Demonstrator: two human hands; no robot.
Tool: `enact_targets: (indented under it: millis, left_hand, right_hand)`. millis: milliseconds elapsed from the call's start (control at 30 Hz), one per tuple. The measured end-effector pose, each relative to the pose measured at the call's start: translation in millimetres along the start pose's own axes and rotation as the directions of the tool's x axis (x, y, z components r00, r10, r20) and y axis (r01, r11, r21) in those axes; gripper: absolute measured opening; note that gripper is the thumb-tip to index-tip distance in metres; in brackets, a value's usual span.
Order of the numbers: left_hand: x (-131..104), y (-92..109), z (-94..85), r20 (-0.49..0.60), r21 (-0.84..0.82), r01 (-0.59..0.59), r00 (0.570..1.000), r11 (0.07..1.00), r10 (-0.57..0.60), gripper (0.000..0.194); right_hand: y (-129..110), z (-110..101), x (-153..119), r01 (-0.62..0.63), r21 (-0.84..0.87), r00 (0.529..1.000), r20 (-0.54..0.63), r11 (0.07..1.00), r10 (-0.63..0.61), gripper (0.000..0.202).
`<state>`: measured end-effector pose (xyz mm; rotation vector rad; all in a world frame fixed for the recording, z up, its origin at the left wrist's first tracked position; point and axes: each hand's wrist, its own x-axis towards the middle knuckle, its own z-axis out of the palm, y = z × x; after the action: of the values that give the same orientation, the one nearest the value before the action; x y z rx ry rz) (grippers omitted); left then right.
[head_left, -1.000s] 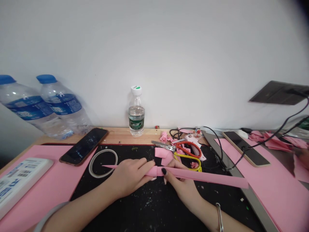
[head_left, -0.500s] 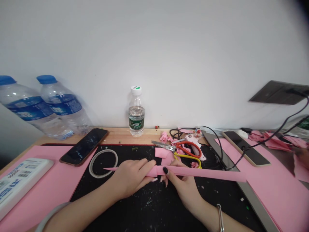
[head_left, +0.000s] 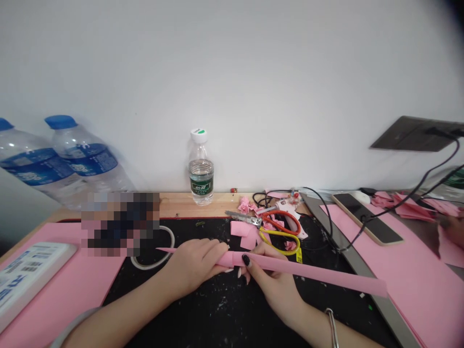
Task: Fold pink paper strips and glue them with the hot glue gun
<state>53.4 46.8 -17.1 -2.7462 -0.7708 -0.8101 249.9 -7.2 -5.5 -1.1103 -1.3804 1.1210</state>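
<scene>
**Operator:** Fingers (head_left: 217, 252) of the left hand (head_left: 195, 263) are clenched over the pink paper strip (head_left: 308, 271); the right hand (head_left: 270, 275) pinches the same strip just beside them, its thumb on top. Confirm orientation.

**Inspector:** Long axis runs left to right across the black mat (head_left: 224, 309), which lies on the desk (head_left: 181, 205). The left tip tapers to a point over the tape ring (head_left: 152, 263). The right end is cut square and slopes slightly toward the near side, ending beside the grey strip (head_left: 362, 270) at the mat's right edge.

**Operator:** Edges and free room?

**Inspector:** Near of the strip, the mat is open apart from small white specks. Far of the strip, room is tight: scissors and pink scraps lie just beyond the right hand. A pink sheet (head_left: 54, 299) borders the mat on the left, another pink sheet (head_left: 416, 280) on the right.

**Operator:** Count the items.

**Inspector:**
- One held strip, two hands on it.
- Two scissors: red-handled (head_left: 279, 221), yellow-handled (head_left: 281, 238).
- One glue gun (head_left: 290, 212) with a black cable.
- One small bottle (head_left: 200, 169) against the wall; two large blue-capped bottles (head_left: 83, 157) at far left.
- One phone (head_left: 366, 224) on the right sheet.
- One white box (head_left: 25, 273) at near left.
- One blurred patch left of the tape ring; contents cannot be told.
</scene>
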Motion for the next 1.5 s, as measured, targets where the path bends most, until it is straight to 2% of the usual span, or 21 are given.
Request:
enact_targets:
  millis: [133, 267, 433, 633, 800, 900, 967, 1067, 1133, 1233, 1367, 1433, 1500]
  left_hand:
    - [-1, -5, -4.8, -0.020, -0.027, 0.040, 0.999, 0.999, -0.041, 0.035]
    - [-5, -11, -12.6, -0.125, -0.160, 0.025, 0.991, 0.987, -0.045, 0.038]
    - [-14, -16, -13.8, -0.266, -0.273, -0.019, 0.962, 0.962, -0.056, 0.042]
    - [-12, -16, -15.2, -0.284, -0.338, 0.052, 0.946, 0.940, -0.154, 0.043]
    - [-9, -17, -23.1, -0.326, -0.374, 0.090, 0.919, 0.923, -0.222, 0.037]
    - [-8, -21, -28.7, -0.295, -0.326, 0.137, 0.925, 0.935, -0.238, 0.037]
    - [-6, -26, -29.6, -0.250, -0.202, 0.192, 0.938, 0.960, -0.240, 0.034]
    - [-1, -33, -24.6, -0.120, 0.005, 0.242, 0.963, 0.970, -0.240, 0.027]
    - [1, -35, -19.4, -0.011, 0.065, 0.253, 0.967, 0.965, -0.253, 0.028]
    - [2, -27, -14.6, 0.074, 0.013, 0.226, 0.971, 0.974, -0.226, 0.036]
    - [1, -1, -12.8, 0.143, -0.244, 0.079, 0.989, 0.967, -0.044, 0.033]
    - [0, 11, -10.2, 0.190, -0.344, 0.088, 0.982, 0.935, -0.023, 0.036]
    - [-1, 18, -6.6, 0.231, -0.356, 0.124, 0.972, 0.926, -0.042, 0.039]
  right_hand:
    - [0, -4, 1, 0.076, -0.026, 0.996, -0.050, 0.997, -0.077, 0.026]
    - [3, -7, 4, 0.081, 0.007, 0.993, -0.088, 0.997, -0.080, 0.021]
    - [4, -7, 6, 0.053, -0.017, 0.997, -0.059, 0.998, -0.054, 0.018]
    - [3, -4, 8, 0.036, 0.047, 0.999, -0.028, 0.998, -0.035, 0.011]
    - [6, -5, 8, -0.033, -0.009, 0.999, 0.037, 0.999, 0.033, 0.010]
    - [8, -5, 9, -0.068, -0.003, 0.997, 0.020, 0.998, 0.068, 0.010]
    - [9, -5, 10, -0.105, 0.047, 0.994, 0.021, 0.993, 0.104, 0.013]
    - [11, -5, 12, -0.170, 0.135, 0.984, 0.069, 0.976, 0.162, 0.019]
    - [12, -4, 13, -0.193, 0.182, 0.979, 0.096, 0.964, 0.178, 0.021]
    - [13, -3, 13, -0.211, 0.208, 0.974, 0.126, 0.955, 0.187, 0.025]
    - [18, -2, 11, -0.238, 0.143, 0.957, 0.201, 0.961, 0.207, 0.032]
    - [21, -2, 9, -0.243, 0.103, 0.951, 0.220, 0.964, 0.217, 0.033]
    - [23, -3, 7, -0.241, 0.070, 0.949, 0.226, 0.968, 0.220, 0.032]
